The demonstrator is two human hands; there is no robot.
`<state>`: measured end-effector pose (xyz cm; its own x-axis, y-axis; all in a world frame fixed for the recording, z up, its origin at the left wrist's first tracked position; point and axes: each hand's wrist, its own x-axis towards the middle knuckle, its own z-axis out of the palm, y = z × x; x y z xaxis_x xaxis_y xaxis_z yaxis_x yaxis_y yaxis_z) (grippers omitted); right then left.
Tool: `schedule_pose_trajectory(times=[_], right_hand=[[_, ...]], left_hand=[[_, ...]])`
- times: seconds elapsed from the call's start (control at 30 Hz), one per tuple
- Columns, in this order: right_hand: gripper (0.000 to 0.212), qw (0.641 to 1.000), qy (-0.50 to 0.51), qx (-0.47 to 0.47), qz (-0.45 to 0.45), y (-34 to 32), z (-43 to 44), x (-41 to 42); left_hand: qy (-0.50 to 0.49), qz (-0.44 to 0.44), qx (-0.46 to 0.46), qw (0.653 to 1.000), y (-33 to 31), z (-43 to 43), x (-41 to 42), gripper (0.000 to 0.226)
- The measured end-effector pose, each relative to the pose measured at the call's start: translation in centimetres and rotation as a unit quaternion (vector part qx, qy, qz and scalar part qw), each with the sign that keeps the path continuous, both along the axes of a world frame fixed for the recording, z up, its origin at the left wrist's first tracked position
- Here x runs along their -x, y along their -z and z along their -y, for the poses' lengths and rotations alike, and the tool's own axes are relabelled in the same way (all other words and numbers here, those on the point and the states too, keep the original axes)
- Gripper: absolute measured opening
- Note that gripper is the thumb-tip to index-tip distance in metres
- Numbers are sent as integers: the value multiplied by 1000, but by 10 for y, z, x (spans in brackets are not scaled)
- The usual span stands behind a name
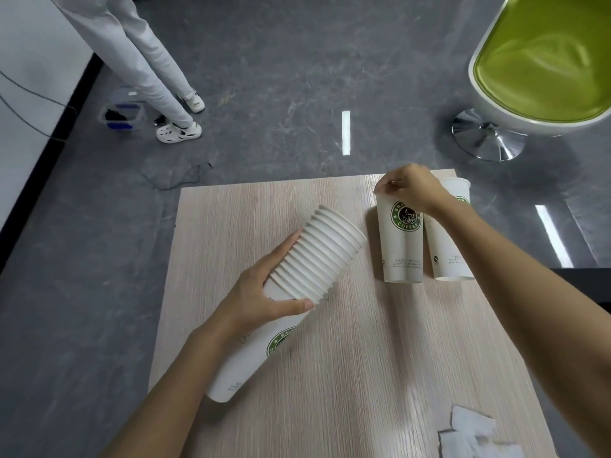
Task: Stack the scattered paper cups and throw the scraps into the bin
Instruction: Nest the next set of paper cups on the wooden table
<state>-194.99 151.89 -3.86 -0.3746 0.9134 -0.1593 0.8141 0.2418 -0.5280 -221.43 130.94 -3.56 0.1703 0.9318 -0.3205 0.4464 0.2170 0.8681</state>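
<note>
Stacking: my left hand [261,295] grips the tilted stack of white paper cups [319,256]; to its right, my right hand [413,190] pinches an upright green-logo paper cup [401,252], which I judge must lift and nest next.

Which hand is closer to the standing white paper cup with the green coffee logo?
Right. The right hand pinches that cup's rim; the left hand is apart, gripping the tilted stack of white paper cups.

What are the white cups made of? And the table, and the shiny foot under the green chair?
The stack of cups and the standing cup look like paper: matte white, thin rims, printed green logo. The table looks like pale wood or wood-look laminate, with fine straight grain lines. The chair foot seems polished metal: it mirrors light.
</note>
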Motion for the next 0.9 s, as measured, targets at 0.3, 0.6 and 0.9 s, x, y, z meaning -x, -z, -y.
schedule_pose_trajectory(times=[0.3, 0.6, 0.9], right_hand=[[17, 995, 45, -32, -82, -20, 24, -4], [17, 952, 150, -136, -229, -44, 54, -9], [16, 894, 234, -195, -327, -63, 89, -12]], left_hand=[[3, -10, -9, 1000, -4, 14, 9, 98], [5, -16, -8, 1000, -6, 38, 17, 100], [14, -23, -11, 1000, -9, 62, 21, 104]])
